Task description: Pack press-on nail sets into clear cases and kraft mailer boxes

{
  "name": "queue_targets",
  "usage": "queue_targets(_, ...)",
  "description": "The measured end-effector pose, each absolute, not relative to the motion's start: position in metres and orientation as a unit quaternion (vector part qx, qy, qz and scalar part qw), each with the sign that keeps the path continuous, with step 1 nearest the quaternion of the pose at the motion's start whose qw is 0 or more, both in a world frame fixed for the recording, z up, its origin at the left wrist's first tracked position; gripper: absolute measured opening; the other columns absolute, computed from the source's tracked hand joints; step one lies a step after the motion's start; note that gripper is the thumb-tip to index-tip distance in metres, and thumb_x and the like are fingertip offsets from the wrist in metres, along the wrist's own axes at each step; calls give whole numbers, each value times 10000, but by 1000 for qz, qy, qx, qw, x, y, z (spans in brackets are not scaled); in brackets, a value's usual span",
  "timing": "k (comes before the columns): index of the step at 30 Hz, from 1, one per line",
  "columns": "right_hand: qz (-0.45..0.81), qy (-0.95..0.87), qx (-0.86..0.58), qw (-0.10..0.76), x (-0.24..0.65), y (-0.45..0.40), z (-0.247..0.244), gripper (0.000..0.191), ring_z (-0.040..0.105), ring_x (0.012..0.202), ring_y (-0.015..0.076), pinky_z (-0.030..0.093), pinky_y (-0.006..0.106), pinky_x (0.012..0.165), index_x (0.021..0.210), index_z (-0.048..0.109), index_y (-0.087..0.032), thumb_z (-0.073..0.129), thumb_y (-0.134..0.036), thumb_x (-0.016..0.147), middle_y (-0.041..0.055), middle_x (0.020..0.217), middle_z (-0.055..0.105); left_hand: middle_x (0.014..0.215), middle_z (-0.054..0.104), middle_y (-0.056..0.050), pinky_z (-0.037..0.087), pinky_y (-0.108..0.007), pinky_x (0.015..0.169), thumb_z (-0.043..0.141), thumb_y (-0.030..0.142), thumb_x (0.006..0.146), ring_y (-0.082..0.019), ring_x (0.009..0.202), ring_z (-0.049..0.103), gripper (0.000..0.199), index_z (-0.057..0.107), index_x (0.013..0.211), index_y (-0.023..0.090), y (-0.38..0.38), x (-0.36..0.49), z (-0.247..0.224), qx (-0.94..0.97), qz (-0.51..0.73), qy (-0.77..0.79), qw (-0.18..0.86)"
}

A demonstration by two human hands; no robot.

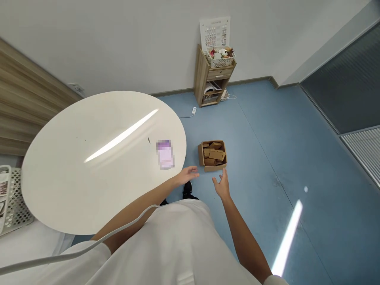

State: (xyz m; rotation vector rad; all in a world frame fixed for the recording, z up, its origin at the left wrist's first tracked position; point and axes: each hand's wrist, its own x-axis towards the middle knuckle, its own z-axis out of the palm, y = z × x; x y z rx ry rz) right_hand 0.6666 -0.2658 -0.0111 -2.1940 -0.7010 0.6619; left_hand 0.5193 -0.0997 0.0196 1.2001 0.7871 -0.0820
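Note:
On the blue floor stands an open cardboard box (202, 155) with several brown cardboard pieces (214, 153) inside it. My left hand (187, 175) hovers by the table's right edge, to the lower left of the box, fingers stretched out and nothing in them. Below the box's right side is my right hand (222, 184), its thumb and fingers spread and holding nothing. Both hands appear apart from the box. A blurred purple and pink item (165, 155) lies on the white oval table (74, 130), near my left hand.
A small wooden cabinet (201, 77) stands against the wall, topped by a white basket (221, 62) of flowers. A power strip (194, 111) lies on the floor. At far left is a white perforated basket (16, 198). My shoe (187, 187) shows beside the table. A cable (118, 229) crosses my left arm.

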Motion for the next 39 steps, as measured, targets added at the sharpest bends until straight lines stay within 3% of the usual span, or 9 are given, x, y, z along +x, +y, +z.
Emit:
queue_targets(5,309,-290,-824,377,621,-250,-9,678,595,911,204,473,366,789,1354,193,-219,472,-354,750,151,1376,270,1206,505,-143,412,-356,882,669,427,626,-225,1010,543,696,444,1218,138,-88,436,31,546,-31,406,732)
queue_targets(16,318,-481,-740,345,474,-177,17,476,562,729,143,490,356,732,1241,390,-190,430,-311,782,116,1166,489,1138,537,-123,444,-304,794,566,448,704,-187,919,570,561,472,1173,154,-88,250,20,535,128,538,638)
queue_targets(24,388,-666,-593,232,359,-131,30,376,569,725,144,487,300,639,1163,474,-193,398,-296,810,77,996,596,1033,575,-124,442,-302,780,551,391,706,-176,840,578,499,504,1114,108,-110,137,0,462,217,634,581)
queue_targets(29,412,-767,-473,133,330,-114,35,315,593,761,158,482,321,693,1085,540,-232,372,-287,824,51,944,622,1016,583,-104,448,-313,757,556,421,697,-166,784,577,504,509,1101,122,-120,106,-5,397,267,674,563)
queue_targets(36,446,-788,-419,74,313,-79,17,308,589,795,180,481,355,735,1038,572,-219,373,-309,822,60,953,631,1096,563,-115,444,-312,775,572,454,683,-192,849,581,547,503,1130,147,-144,82,12,326,309,712,540)
queue_targets(39,460,-776,-421,92,298,-69,22,315,585,831,182,488,349,734,1041,569,-222,370,-340,827,62,982,625,1137,542,-127,444,-309,764,557,481,687,-212,901,569,580,486,1158,149,-157,66,18,305,305,720,544)
